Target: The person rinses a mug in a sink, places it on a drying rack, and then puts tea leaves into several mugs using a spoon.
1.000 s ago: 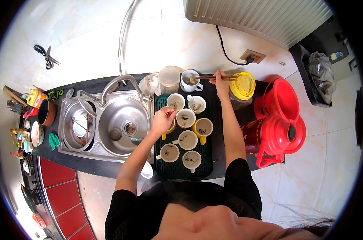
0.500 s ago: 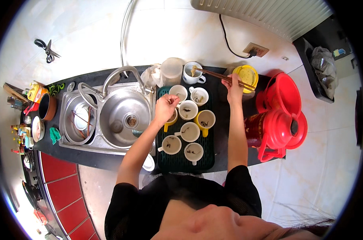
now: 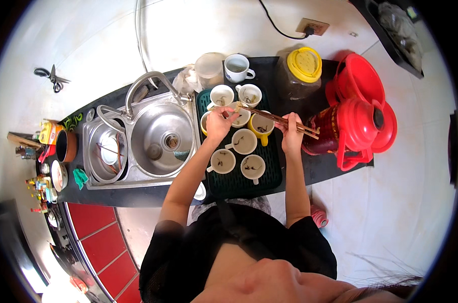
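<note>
My right hand (image 3: 292, 137) grips a pair of brown wooden chopsticks (image 3: 274, 118), slanting left over the cups. At their tips is a small pale yellowish piece (image 3: 237, 105), too small to name. My left hand (image 3: 221, 124) is beside the tips, thumb and fingers pinched close to the piece; what lies between them cannot be made out. Below both hands, several white cups (image 3: 244, 141) and yellow cups (image 3: 263, 135) with dark leaf-like bits inside stand on a dark green slotted tray (image 3: 268, 177). A white mug (image 3: 237, 68) stands behind the tray.
A steel double sink (image 3: 160, 131) with a tap (image 3: 138, 83) lies left. Behind the tray stand a translucent container (image 3: 209, 68) and a yellow-lidded jar (image 3: 302, 70). To the right are a red thermos flask (image 3: 354, 126) and another red vessel (image 3: 360, 76). Scissors (image 3: 52, 78) hang on the wall.
My right hand has brought the chopsticks and pale piece from the white mug down toward the cups. My left hand has moved to meet the tips. The whole view has shifted.
</note>
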A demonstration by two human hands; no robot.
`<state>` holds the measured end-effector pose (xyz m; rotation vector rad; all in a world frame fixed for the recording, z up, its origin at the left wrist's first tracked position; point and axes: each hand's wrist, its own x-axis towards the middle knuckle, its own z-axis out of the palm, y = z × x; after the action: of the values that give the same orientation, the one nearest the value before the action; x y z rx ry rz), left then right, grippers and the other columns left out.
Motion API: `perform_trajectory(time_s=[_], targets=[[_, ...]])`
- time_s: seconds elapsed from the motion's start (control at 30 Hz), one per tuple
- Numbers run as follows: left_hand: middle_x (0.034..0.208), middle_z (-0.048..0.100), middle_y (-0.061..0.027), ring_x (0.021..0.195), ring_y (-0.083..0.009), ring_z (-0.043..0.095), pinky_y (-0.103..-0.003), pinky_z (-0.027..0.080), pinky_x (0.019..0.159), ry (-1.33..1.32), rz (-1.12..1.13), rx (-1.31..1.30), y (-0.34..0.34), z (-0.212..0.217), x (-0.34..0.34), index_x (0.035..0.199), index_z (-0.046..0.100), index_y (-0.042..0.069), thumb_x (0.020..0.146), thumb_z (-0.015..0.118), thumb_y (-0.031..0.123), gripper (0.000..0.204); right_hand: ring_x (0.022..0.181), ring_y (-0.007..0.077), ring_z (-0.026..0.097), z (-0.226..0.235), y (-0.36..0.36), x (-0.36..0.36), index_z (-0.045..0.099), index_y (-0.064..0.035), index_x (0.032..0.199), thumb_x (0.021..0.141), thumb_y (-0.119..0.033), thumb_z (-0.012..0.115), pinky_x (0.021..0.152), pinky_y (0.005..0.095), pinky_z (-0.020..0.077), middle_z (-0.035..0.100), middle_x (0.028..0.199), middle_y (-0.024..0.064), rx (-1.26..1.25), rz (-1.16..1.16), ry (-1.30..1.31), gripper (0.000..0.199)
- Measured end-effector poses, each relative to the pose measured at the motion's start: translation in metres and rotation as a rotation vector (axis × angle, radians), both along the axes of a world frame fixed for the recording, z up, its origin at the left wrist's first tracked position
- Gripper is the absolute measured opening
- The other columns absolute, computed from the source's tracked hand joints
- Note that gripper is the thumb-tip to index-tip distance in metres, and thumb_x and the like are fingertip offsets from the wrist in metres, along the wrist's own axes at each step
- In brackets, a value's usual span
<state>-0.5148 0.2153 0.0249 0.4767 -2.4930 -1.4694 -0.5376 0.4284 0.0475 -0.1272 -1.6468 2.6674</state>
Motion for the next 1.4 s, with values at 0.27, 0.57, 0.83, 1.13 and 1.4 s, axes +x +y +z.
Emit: perform_trajectory(time_s=[0.27,0.57,0.83,1.13,1.4], targets=[[0.060,0.057,-0.0041,0.052,-0.0126,0.053,-0.027,0.043,0.051,0.057,-0.033,0.018,0.005,-0.002,0.001,0.080,0.066,0.006,0.068,0.069,0.014,0.015,0.063,0.0137,0.058,0.000,0.008,0.015,0.049,-0.0023,0.079,0.092,-0.020,0.043,0.058,0.0254,0.0527,0.054,0.072,0.0065,-0.017,-0.066,0.027,0.023],[0.062,0.059,-0.0075,0.054,-0.0144,0.055,-0.028,0.043,0.051,0.165,-0.088,0.030,0.000,-0.012,-0.004,0.080,0.067,0.004,0.067,0.068,0.012,0.015,0.062,0.0142,0.058,-0.002,0.005,0.019,0.049,-0.0018,0.079,0.092,-0.019,0.042,0.058,0.0250,0.0529,0.054,0.073,0.0070,-0.025,-0.101,0.039,0.023],[0.058,0.058,-0.0036,0.051,-0.0094,0.051,-0.024,0.042,0.051,0.085,-0.081,0.186,-0.011,-0.035,-0.007,0.079,0.067,0.003,0.069,0.069,0.013,0.014,0.062,0.0126,0.058,0.006,0.008,0.019,0.050,-0.0038,0.079,0.091,-0.019,0.044,0.059,0.0252,0.0524,0.055,0.071,0.0057,-0.061,-0.121,0.031,0.021],[0.062,0.055,0.0015,0.055,-0.0037,0.047,-0.018,0.038,0.050,0.025,-0.066,0.161,-0.022,-0.023,-0.013,0.082,0.065,-0.002,0.075,0.066,0.009,0.013,0.061,0.0154,0.059,0.014,0.008,0.017,0.049,-0.0018,0.079,0.092,-0.019,0.043,0.058,0.0255,0.0530,0.055,0.072,0.0080,-0.103,-0.134,0.017,0.022],[0.063,0.056,0.0012,0.054,-0.0039,0.047,-0.019,0.038,0.050,-0.008,-0.083,0.160,-0.017,-0.023,-0.014,0.082,0.065,-0.001,0.074,0.066,0.010,0.013,0.060,0.0147,0.058,0.022,0.025,0.027,0.049,-0.0017,0.079,0.092,-0.018,0.042,0.056,0.0254,0.0527,0.054,0.071,0.0074,-0.059,-0.177,0.055,0.022]])
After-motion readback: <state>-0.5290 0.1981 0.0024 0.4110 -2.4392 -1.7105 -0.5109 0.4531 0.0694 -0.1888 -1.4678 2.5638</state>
